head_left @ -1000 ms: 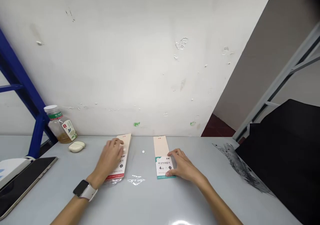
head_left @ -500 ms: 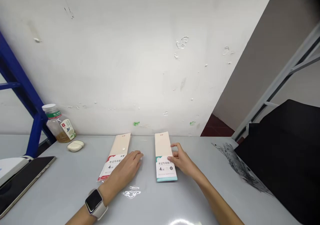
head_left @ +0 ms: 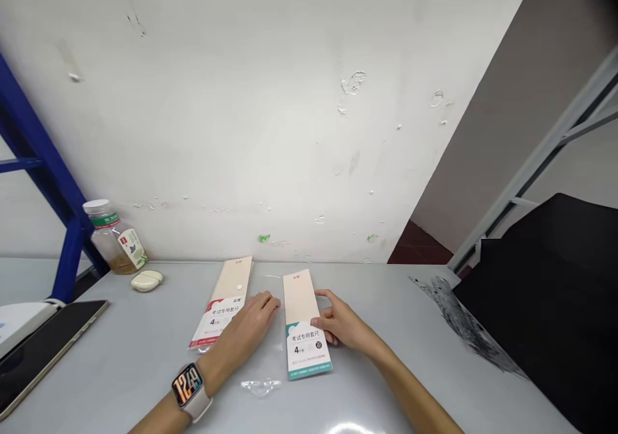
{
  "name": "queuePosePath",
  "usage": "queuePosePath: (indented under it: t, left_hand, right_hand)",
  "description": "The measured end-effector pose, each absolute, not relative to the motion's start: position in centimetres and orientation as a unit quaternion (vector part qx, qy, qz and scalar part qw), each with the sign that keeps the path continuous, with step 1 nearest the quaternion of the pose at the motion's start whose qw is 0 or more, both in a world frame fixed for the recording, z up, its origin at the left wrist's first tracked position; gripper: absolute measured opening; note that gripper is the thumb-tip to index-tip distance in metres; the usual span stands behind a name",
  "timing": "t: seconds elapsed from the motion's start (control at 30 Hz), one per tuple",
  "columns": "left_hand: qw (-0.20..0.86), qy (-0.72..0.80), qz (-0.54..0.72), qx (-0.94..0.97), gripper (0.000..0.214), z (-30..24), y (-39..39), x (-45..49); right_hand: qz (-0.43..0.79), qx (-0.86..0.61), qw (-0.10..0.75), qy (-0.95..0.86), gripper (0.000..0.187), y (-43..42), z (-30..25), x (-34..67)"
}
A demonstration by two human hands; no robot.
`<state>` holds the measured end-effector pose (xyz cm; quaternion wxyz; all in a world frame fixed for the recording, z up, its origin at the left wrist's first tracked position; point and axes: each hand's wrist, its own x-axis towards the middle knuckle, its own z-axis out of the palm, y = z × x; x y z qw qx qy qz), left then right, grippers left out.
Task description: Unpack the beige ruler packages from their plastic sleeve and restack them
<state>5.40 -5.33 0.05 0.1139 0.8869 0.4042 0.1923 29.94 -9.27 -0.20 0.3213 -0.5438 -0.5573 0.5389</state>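
Two flat paper-backed ruler-set packets lie on the grey table. The left one, with a red corner band [head_left: 221, 308], sits tilted under the fingers of my left hand [head_left: 248, 326], which rests across its lower right side and holds nothing. The other packet, with a teal band [head_left: 303, 331], lies to the right. My right hand [head_left: 340, 323] touches that packet's right edge with its fingertips, fingers apart. A clear plastic scrap [head_left: 261, 387] lies on the table below both hands.
A smartwatch [head_left: 187, 384] is on my left wrist. At the back left stand a glass jar [head_left: 113, 241] and a cream oval case [head_left: 146, 281]. A dark tablet [head_left: 46, 357] lies at the left. Black fabric [head_left: 545, 305] fills the right side, and a wall rises behind the table.
The teal-banded packet has slid toward me and turned slightly, with my right hand following it. My left hand has barely shifted, and the watch screen has lit up.
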Motion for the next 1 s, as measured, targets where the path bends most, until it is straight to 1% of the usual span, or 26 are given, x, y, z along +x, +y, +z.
queuePosePath:
  t: [0.17,0.3,0.4,0.53,0.6,0.77,0.87,0.93,1.0]
  left_hand:
    - [0.126,0.397,0.161,0.895,0.03,-0.3,-5.5,5.9]
    - [0.108,0.399,0.136,0.901,0.029,-0.5,-5.6,5.9]
    - [0.093,0.393,0.13,0.906,0.028,-0.6,-5.6,5.9]
    - [0.077,0.386,0.126,0.911,0.027,-0.6,-5.6,6.0]
    - [0.076,0.389,0.129,0.909,0.028,-0.5,-5.7,6.2]
    - [0.044,0.388,0.109,0.914,0.029,-0.5,-6.0,6.4]
    - [0.031,0.382,0.113,0.917,0.03,-0.8,-6.2,6.5]
    - [0.05,0.386,0.13,0.912,0.03,-0.9,-6.2,6.6]
    - [0.086,0.392,0.145,0.904,0.029,-0.8,-6.2,6.7]
  right_hand:
    - [0.583,-0.499,0.347,-0.538,0.067,-9.2,-0.4,29.3]
    - [0.593,-0.482,0.357,-0.537,0.058,-9.2,-0.6,28.7]
    - [0.584,-0.488,0.349,-0.548,0.053,-9.2,-0.6,28.5]
    - [0.584,-0.493,0.33,-0.554,0.052,-9.2,-0.6,28.5]
    - [0.588,-0.491,0.328,-0.553,0.056,-9.2,-0.4,28.6]
    - [0.593,-0.482,0.33,-0.554,0.085,-9.1,-0.2,29.2]
    - [0.598,-0.477,0.323,-0.557,0.088,-9.1,-0.2,29.5]
    - [0.6,-0.477,0.319,-0.558,0.088,-9.2,-0.2,29.5]
    - [0.599,-0.477,0.319,-0.558,0.084,-9.2,-0.3,29.5]
